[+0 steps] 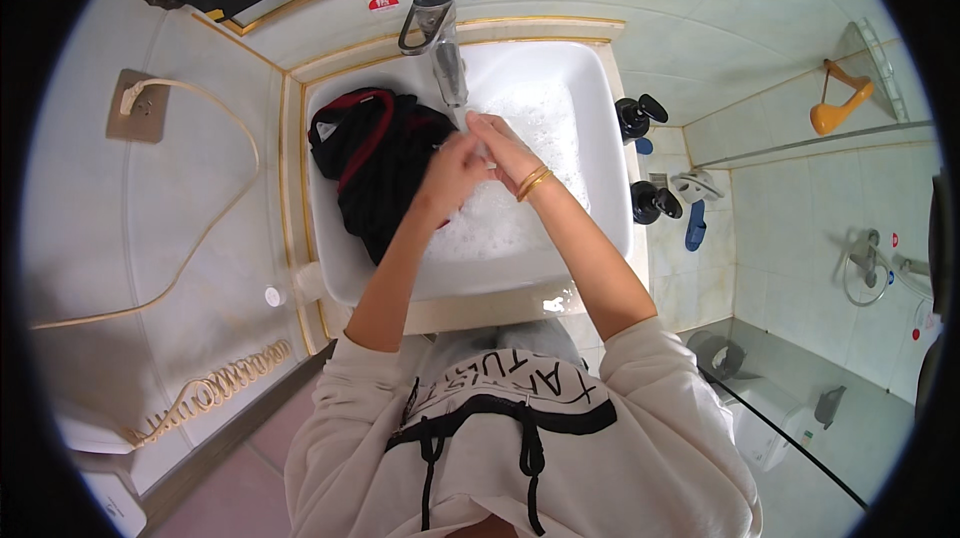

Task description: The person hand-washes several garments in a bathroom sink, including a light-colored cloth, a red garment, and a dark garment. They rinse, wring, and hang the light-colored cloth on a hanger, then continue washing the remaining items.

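A white rectangular sink [600,128] holds foamy, soapy water [520,198]. A black garment with red trim [375,158] is heaped against the sink's left wall, partly in the water. My left hand [455,166] and my right hand [497,143] meet just under the chrome tap [440,38], fingers rubbing together above the suds. Whether they pinch any cloth I cannot tell. Gold bangles [533,181] circle my right wrist. My sleeves are pushed up to the elbows.
Two black pump bottles [640,116] [652,201] stand on the ledge right of the sink. A wall socket [138,106] with a cream cord and a coiled cable [215,388] sit on the left wall. A shower valve [865,263] and an orange holder [838,103] are at right.
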`<state>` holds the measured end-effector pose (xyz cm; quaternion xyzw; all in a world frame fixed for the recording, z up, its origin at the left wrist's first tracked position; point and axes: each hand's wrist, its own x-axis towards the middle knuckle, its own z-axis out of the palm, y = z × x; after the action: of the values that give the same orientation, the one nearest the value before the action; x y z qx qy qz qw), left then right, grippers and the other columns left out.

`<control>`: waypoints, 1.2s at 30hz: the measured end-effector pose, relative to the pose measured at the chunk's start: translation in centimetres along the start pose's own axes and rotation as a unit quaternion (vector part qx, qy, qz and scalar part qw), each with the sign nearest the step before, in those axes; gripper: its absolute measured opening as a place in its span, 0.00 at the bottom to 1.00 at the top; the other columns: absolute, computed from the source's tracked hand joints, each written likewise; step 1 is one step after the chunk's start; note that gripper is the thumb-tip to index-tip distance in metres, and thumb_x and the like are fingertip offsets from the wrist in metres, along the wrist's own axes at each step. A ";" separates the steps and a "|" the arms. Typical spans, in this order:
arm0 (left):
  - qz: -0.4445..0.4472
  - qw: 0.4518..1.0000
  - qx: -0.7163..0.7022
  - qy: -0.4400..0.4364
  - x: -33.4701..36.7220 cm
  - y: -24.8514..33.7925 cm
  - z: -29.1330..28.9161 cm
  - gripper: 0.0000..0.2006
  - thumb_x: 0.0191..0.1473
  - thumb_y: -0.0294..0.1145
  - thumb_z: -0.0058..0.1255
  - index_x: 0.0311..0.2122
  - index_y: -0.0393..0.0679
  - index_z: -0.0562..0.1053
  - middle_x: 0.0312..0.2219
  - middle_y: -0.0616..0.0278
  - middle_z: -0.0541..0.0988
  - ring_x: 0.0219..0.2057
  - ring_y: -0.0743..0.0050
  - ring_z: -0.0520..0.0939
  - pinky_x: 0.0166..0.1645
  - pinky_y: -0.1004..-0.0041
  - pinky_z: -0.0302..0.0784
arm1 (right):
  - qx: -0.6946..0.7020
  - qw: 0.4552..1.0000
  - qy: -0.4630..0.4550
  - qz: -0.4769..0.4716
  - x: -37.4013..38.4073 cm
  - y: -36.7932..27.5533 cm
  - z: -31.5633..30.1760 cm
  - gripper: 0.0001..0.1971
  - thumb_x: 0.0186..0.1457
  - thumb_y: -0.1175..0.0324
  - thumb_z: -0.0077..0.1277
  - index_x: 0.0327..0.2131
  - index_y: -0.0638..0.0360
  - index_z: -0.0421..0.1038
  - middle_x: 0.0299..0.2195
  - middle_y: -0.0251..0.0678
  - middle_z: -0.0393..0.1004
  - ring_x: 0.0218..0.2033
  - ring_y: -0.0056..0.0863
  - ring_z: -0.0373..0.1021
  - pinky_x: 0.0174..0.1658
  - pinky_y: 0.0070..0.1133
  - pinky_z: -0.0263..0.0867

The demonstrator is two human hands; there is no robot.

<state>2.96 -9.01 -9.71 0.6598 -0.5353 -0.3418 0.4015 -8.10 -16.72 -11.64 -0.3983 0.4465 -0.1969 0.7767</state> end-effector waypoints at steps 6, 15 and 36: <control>-0.320 0.833 -0.449 0.041 -1.2 -3.0 0.5 0.23 0.55 0.48 0.35 0.50 0.44 0.62 0.45 0.57 0.68 0.48 0.71 0.66 0.48 0.65 0.66 | -0.102 0.956 0.167 -0.218 2.0 2.1 1.2 0.12 0.47 0.68 0.47 0.37 0.57 0.66 0.22 0.33 0.67 0.20 0.23 0.64 0.23 0.22 0.61; -0.182 0.577 -0.758 -0.243 1.2 -6.4 1.2 0.20 0.54 0.46 0.41 0.46 0.44 0.65 0.38 0.62 0.72 0.38 0.74 0.74 0.41 0.72 0.71 | -0.430 0.753 0.132 -0.480 -4.0 2.6 6.6 0.07 0.43 0.65 0.49 0.19 0.56 0.66 0.17 0.39 0.70 0.23 0.39 0.69 0.29 0.32 0.63; -0.152 0.902 -0.399 0.067 2.2 -2.7 0.0 0.15 0.57 0.41 0.36 0.45 0.43 0.65 0.38 0.64 0.70 0.44 0.72 0.70 0.48 0.69 0.65 | 0.213 0.966 -0.124 0.079 2.6 2.1 -1.7 0.27 0.49 0.48 0.48 0.48 0.54 0.58 0.43 0.35 0.66 0.47 0.29 0.62 0.39 0.32 0.64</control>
<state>4.53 -10.92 -12.19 0.5390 -0.2188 -0.5391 0.6091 -8.24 -17.94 -15.19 -0.2089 0.3242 -0.1744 0.9060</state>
